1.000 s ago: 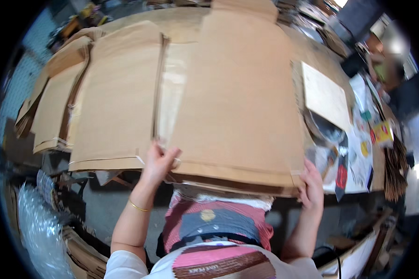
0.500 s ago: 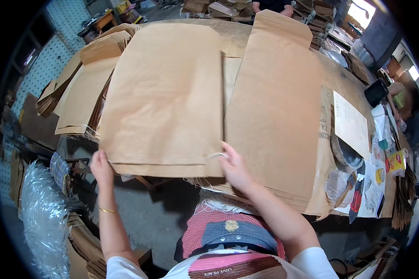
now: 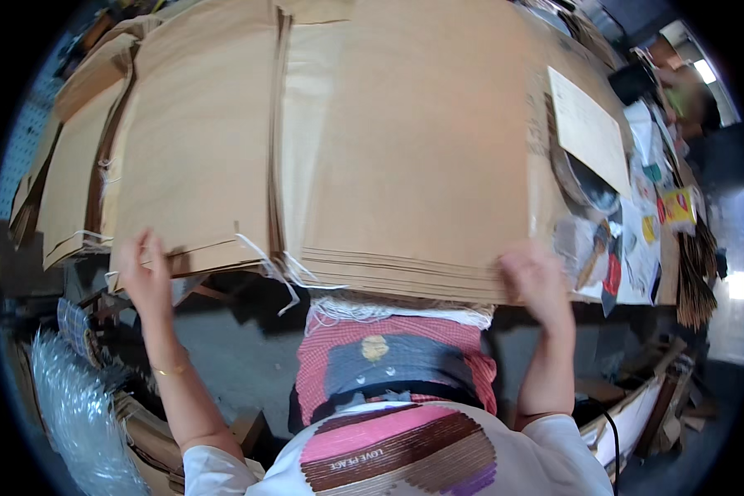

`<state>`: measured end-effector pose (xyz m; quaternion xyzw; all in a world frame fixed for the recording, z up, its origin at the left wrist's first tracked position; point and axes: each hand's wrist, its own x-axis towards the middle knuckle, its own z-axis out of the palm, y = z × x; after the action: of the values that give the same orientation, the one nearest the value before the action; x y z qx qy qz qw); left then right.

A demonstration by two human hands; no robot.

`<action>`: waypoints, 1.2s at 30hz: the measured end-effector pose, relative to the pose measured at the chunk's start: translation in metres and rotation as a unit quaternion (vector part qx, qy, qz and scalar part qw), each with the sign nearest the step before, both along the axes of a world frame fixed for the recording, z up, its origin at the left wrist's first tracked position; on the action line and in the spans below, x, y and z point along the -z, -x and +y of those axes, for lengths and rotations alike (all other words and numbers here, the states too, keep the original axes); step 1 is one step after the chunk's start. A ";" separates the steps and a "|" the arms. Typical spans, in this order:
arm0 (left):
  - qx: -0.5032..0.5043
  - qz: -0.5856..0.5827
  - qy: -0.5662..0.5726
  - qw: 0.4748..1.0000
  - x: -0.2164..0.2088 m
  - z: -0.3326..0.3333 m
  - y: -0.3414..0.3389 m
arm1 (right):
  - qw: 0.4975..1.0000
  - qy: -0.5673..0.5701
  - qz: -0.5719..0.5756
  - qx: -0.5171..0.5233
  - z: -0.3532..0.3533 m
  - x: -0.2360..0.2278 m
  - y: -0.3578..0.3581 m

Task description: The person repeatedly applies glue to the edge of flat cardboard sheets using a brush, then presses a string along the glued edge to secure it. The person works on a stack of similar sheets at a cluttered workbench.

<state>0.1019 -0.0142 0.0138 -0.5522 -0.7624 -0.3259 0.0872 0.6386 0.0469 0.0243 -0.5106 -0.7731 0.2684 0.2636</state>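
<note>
Worker at a table [image 3: 541, 50], two bare hands out over brown paper. Reference for all places: the stepped stack [image 3: 422, 157], broad brown sheets directly before the worker, front edges staggered like shallow stairs.

Right hand [image 3: 537, 277]: at the stepped stack's front right corner, fingers bent and bunched, blurred. Cannot tell whether it pinches paper or only touches.

Left hand [image 3: 146, 271]: well left of the stepped stack, at the front left corner of a second stack [image 3: 202, 132]. Fingers loosely parted, thumb side raised; blurred too, hold on the sheets uncertain.

Second stack lies just left of the stepped stack, a paler strip [image 3: 306, 124] showing between. White cords [image 3: 266, 261] trail from its front right corner, loose ends reaching the stepped stack's front left corner. Farther left of the stepped stack, a narrower pile [image 3: 83, 186], cord at its front edge.

Right of the stepped stack: white board [image 3: 589, 131] leaning over a dark basin [image 3: 574, 178]; nearer the worker, a brush [image 3: 593, 258] and a red-handled tool [image 3: 612, 274]; beyond these, a yellow container [image 3: 678, 208]. In front of the stepped stack, loose white strands [image 3: 397, 314] across the worker's pink checked cloth [image 3: 314, 351].
</note>
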 end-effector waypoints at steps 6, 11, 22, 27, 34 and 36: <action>0.269 -0.106 0.128 0.949 0.012 0.038 -0.180 | 0.870 0.005 -0.417 0.262 -0.024 -0.020 -0.137; 0.212 -0.210 0.168 0.939 0.072 0.085 -0.162 | 0.923 -0.094 -0.306 0.215 -0.030 -0.010 -0.154; 0.229 -0.391 0.116 0.884 0.086 0.077 -0.170 | 0.865 -0.111 0.184 0.454 0.116 -0.006 -0.187; 0.234 0.014 0.041 0.971 0.042 0.042 -0.204 | 0.872 -0.076 0.056 0.481 0.136 -0.005 -0.182; 0.449 0.021 0.223 0.865 0.106 -0.033 -0.243 | 0.864 -0.102 0.176 0.460 0.114 -0.030 -0.172; 0.438 0.075 0.267 0.855 0.134 -0.030 -0.234 | 0.866 -0.084 0.155 0.469 0.116 -0.023 -0.173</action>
<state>0.3354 -0.0437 -0.1205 -0.8536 -0.4910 -0.0718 -0.1582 0.8116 0.1630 0.0470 -0.7404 -0.4115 0.1230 0.5171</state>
